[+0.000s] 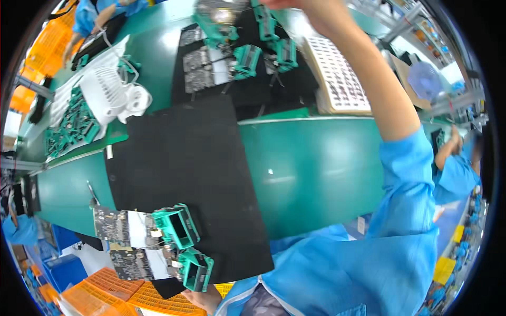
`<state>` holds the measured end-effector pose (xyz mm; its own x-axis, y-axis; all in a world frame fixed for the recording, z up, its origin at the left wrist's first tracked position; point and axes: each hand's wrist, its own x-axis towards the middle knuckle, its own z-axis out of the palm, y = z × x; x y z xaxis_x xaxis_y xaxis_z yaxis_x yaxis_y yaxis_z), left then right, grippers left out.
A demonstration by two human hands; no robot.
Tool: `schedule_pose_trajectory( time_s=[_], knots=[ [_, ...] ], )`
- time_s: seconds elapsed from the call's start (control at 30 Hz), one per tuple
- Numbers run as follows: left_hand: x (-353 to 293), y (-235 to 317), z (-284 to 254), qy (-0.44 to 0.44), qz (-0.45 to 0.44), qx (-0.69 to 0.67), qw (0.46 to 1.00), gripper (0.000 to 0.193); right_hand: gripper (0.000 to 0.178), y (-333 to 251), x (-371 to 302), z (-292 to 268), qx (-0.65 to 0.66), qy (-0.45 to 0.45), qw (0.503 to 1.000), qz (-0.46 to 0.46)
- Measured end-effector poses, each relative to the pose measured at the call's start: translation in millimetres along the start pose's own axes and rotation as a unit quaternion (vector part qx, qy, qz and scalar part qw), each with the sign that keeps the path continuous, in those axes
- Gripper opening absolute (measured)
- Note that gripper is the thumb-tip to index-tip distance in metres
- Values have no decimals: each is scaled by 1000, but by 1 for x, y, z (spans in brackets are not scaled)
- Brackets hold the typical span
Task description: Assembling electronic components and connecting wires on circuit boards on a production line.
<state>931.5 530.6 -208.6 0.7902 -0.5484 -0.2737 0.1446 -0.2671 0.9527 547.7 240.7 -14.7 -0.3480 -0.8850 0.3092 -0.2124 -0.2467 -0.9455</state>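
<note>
Two grey circuit boards, each with a white patch and a green plastic housing at its right end, lie side by side at the near left of a black mat. The farther one has its housing tipped open-side right; the nearer housing is by the mat's front edge. My left hand is low beside that nearer housing, its fingers partly hidden. My right arm stretches far forward, and my right hand is cut off by the top edge, near more green-housed boards on a second black mat.
A white tray of small dark parts stands at the far right. At left are a heap of green parts, white moulded pieces and a pen-like tool. Orange crates stand below. Co-workers' arms show at the sides.
</note>
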Motion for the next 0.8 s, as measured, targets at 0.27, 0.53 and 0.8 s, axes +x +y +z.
schedule_pose_trajectory(
  time_s=[0.27, 0.53, 0.8],
  knots=[
    [-30, -38, -77, -184, -181, -72, 963, 49, 18, -33, -222, -170, -166, 134, 977, -24],
    [-118, -55, -31, -742, -291, 98, 596, 42, 14, -19, -323, -219, -283, 147, 947, 36],
    [-206, -100, 24, -970, -25, 73, 229, 52, 26, 35, -362, -188, -482, -22, 836, -260]
  ],
)
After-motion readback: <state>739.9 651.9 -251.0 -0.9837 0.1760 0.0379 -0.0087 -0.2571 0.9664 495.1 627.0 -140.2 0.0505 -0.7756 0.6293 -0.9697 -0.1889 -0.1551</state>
